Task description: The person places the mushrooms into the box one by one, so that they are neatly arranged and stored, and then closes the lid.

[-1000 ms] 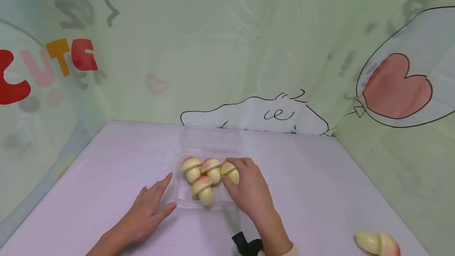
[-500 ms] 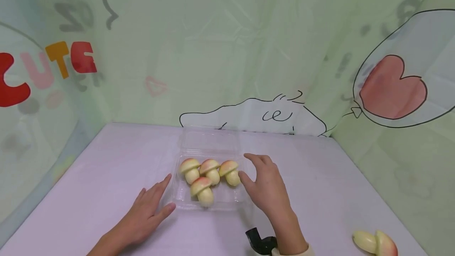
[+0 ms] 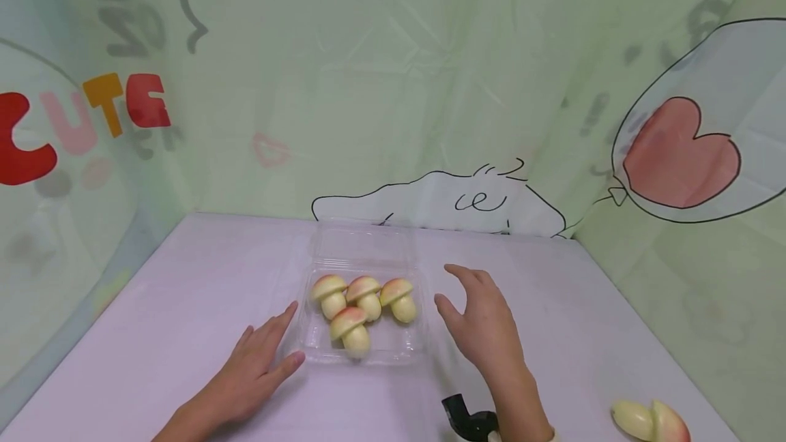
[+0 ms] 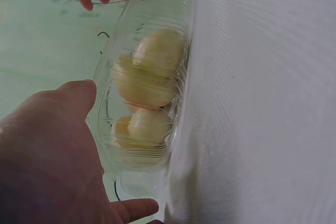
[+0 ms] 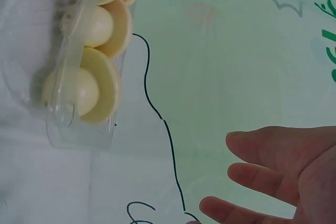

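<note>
A clear plastic clamshell box (image 3: 393,343) lies with its lid (image 3: 362,244) folded back on the table. Inside it are several toy mushrooms, cream with pinkish caps: three along the back, the rightmost mushroom (image 3: 402,304) among them, and one front mushroom (image 3: 355,340). My left hand (image 3: 252,367) rests beside the box's left side, fingers spread and fingertips right at the wall; the left wrist view has its thumb and a finger near the box. To the right of the box hovers my right hand (image 3: 482,322), fingers loosely bent and holding nothing, also visible in the right wrist view (image 5: 278,177).
Another toy mushroom (image 3: 651,421) lies on its side at the table's near right. A black curved piece (image 3: 469,420) sits by the right wrist. Printed cloth walls (image 3: 393,87) enclose the white table (image 3: 522,278) at the back and both sides.
The right hand has let go of the rightmost mushroom in the box and drawn away to the right. The left hand stays in place.
</note>
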`<state>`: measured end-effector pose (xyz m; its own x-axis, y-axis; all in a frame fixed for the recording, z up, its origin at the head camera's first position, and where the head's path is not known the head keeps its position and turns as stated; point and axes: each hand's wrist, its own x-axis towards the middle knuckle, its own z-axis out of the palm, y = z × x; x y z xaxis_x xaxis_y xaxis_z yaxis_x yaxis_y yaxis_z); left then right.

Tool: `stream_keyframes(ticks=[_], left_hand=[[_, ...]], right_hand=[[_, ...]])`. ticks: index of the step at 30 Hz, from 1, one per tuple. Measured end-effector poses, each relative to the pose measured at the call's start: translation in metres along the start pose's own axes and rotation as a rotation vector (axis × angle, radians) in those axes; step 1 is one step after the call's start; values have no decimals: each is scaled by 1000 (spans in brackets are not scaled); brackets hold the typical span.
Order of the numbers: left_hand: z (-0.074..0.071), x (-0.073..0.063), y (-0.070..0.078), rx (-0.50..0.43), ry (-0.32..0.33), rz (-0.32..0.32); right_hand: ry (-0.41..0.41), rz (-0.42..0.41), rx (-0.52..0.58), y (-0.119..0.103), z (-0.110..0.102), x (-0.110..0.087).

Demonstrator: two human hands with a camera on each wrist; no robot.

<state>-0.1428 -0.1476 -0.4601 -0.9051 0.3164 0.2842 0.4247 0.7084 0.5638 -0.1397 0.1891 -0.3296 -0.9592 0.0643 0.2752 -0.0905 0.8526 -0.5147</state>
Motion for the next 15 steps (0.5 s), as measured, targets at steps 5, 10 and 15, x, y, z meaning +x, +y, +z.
stream_keyframes(ticks=[5,10,15], left_hand=[[0,0,-1,-4,4,1],[0,0,0,-17,-1,-6],[-1,0,2,-19,-12,-13]], right_hand=[[25,2,4,6,-6,-1],[28,26,3,12,-12,-1],[16,67,12,18,-19,-2]])
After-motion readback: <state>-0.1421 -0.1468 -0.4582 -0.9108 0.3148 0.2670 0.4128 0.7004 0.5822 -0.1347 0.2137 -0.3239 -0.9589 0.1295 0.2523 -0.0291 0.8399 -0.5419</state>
